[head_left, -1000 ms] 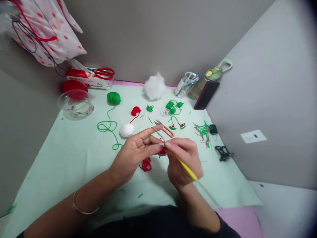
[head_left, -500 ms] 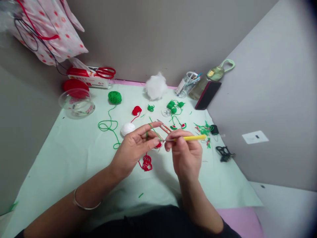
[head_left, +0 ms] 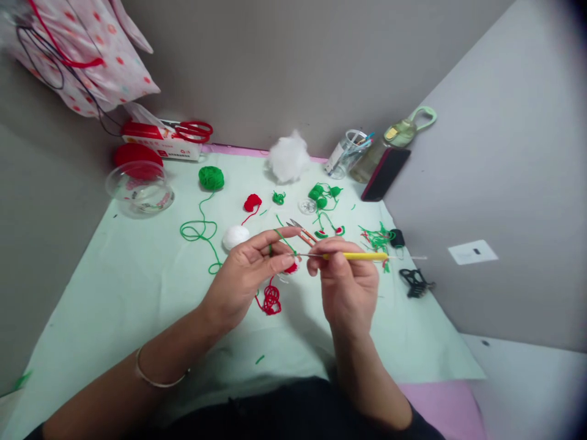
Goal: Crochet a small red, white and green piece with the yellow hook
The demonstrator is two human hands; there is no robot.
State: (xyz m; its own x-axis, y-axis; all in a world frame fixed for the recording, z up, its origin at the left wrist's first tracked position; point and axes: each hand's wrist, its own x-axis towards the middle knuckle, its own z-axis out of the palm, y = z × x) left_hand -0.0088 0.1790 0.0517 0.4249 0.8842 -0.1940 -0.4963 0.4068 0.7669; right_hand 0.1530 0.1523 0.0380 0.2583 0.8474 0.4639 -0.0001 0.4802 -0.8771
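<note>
My left hand pinches a small crochet piece, red with white and green, between thumb and fingers. Green yarn runs over its raised index finger and around other fingers. In my right hand is a crochet hook with a yellow handle, held like a pen. Its metal shaft points left and meets the green yarn at the piece; the hook's tip is too small to make out. Below the piece hangs a tangle of red yarn. A white yarn ball lies just behind my left hand.
A green yarn ball, red yarn, white stuffing and small scissors lie on the table. Crocheted green pieces and yarn scraps sit to the right. A phone leans against a bottle; a plastic tub stands left.
My right hand and the hook have shifted slightly right, and the hook lies more level. More of the red piece shows beside my left thumb. My left hand stays almost in place.
</note>
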